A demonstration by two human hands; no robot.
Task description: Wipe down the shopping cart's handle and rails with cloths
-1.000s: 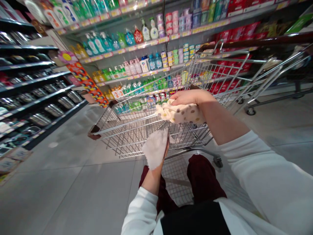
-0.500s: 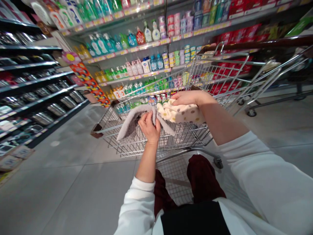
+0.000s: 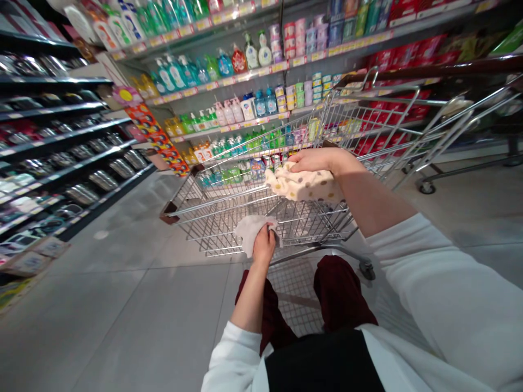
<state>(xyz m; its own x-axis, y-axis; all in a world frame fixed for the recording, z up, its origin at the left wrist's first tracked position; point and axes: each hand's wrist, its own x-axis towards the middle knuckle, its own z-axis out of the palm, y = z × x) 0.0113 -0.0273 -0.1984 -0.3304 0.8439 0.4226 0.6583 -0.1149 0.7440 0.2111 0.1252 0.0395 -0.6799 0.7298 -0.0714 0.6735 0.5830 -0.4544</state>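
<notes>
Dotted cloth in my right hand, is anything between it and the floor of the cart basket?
Nothing visible is. The dotted cloth in your right hand is over the open basket of the wire shopping cart. Your left hand, holding a pale cloth, is off to one side, not beneath it.

Crumpled polka-dot cloth (image 3: pixel 304 185), bunched pale cloth (image 3: pixel 250 234)

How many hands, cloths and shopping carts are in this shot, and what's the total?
Hands: 2 (left hand, right hand)
Cloths: 2 (pale cloth in the left hand, polka-dot cloth in the right)
Shopping carts: 2 (nearer wire cart, farther wire cart)
Total: 6
</notes>
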